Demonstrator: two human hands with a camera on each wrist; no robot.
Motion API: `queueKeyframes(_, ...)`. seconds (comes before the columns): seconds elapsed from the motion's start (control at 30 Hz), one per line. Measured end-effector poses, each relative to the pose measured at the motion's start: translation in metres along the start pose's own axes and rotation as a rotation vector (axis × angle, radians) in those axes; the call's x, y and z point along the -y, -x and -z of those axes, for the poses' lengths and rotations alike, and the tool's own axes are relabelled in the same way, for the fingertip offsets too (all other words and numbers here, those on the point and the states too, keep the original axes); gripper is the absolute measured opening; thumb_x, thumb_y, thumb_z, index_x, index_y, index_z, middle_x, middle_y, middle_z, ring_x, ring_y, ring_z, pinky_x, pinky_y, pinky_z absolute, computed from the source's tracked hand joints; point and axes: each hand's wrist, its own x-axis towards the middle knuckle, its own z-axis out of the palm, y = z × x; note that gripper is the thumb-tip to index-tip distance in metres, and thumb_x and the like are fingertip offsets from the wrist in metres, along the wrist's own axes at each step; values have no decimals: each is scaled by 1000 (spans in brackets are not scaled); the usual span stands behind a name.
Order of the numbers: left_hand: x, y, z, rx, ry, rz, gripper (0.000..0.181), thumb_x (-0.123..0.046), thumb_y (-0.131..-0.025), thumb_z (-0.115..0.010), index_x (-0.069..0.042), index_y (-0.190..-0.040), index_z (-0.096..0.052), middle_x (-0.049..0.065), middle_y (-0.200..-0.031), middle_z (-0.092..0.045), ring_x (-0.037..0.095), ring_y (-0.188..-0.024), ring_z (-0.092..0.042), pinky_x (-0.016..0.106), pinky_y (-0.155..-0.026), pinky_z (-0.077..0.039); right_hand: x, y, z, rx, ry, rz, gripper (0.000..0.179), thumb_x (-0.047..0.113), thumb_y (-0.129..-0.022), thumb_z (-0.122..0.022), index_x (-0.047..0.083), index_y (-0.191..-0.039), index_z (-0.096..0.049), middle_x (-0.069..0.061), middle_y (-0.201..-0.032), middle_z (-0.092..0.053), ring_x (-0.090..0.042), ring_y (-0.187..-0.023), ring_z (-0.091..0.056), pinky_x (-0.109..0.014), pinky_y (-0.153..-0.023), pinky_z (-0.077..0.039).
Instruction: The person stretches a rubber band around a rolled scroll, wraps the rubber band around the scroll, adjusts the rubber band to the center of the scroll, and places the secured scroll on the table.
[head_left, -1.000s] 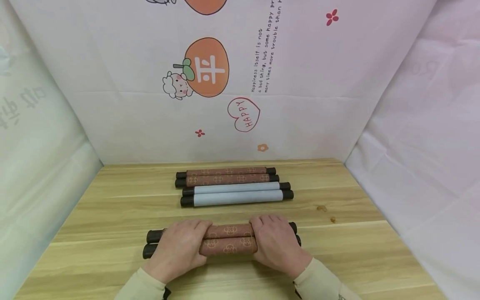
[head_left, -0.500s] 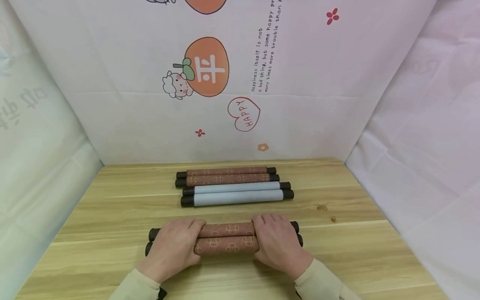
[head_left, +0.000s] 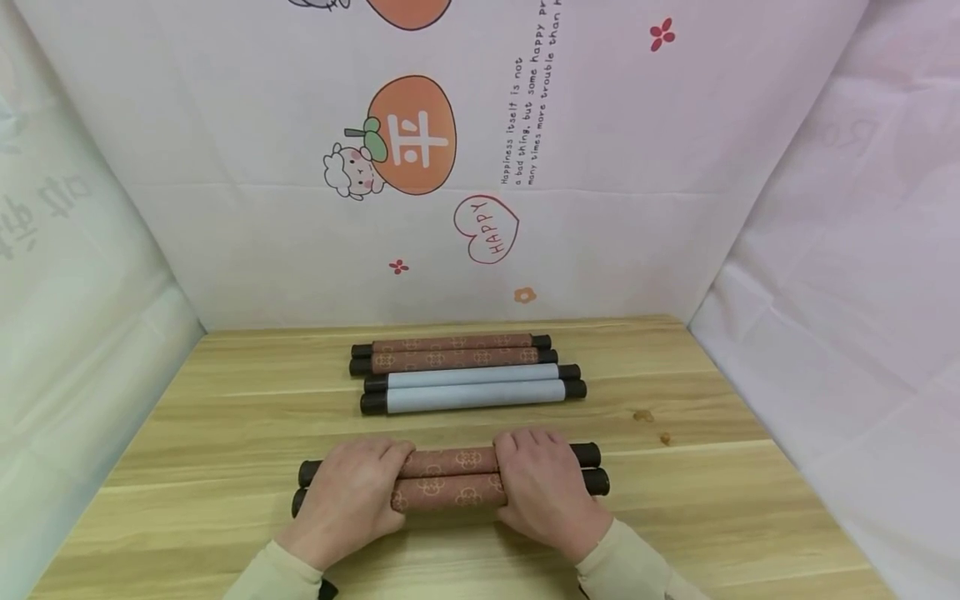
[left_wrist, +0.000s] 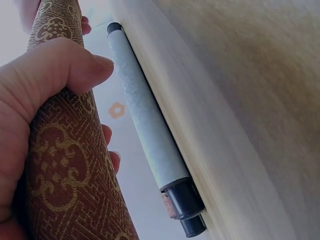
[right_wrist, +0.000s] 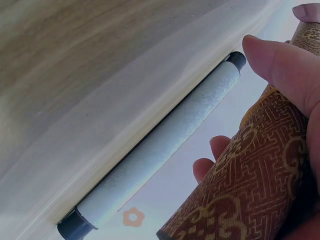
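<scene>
Two brown scrolls with gold patterning and black end knobs lie side by side, held near the front of the table. My left hand grips them left of the middle, and my right hand grips them right of the middle. Between the hands a short stretch of both rolls shows. In the left wrist view my thumb lies along the brown scroll, fingertips showing past its far side. The right wrist view shows the same kind of grip on the patterned roll. Both palms are hidden.
Behind the hands, two pale blue scrolls with black knobs lie together on the wooden table. Against them at the back lie two more brown scrolls. White printed cloth walls the table at the back and sides.
My left hand has slid left along the brown scrolls, then my right hand has shifted a little left, so more of the right-hand knobs shows. The scrolls at the back have stayed put.
</scene>
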Motion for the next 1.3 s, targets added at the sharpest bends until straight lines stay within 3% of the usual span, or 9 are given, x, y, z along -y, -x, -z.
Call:
queueKeyframes(0.27, -1, 0, 1, 20, 17, 14, 66, -31, -54, -88, -10, -115, -72, 2, -102, -75, 20, -91, -71, 42, -77, -60, 2, 0, 0, -21, -27, 19, 69, 54, -61, -92, 12, -107, -61, -5, -97, -68, -24, -94, -69, -45, -83, -57)
queueKeyframes(1.3, -9, 0, -5, 14, 38, 8, 61, -31, -54, -87, -14, -111, -72, -1, -96, -73, 15, -84, -70, 39, -72, -59, 17, -3, -3, -2, -14, 24, 74, 62, -63, -88, 12, -111, -64, -5, -98, -71, -23, -94, -70, -43, -84, -59)
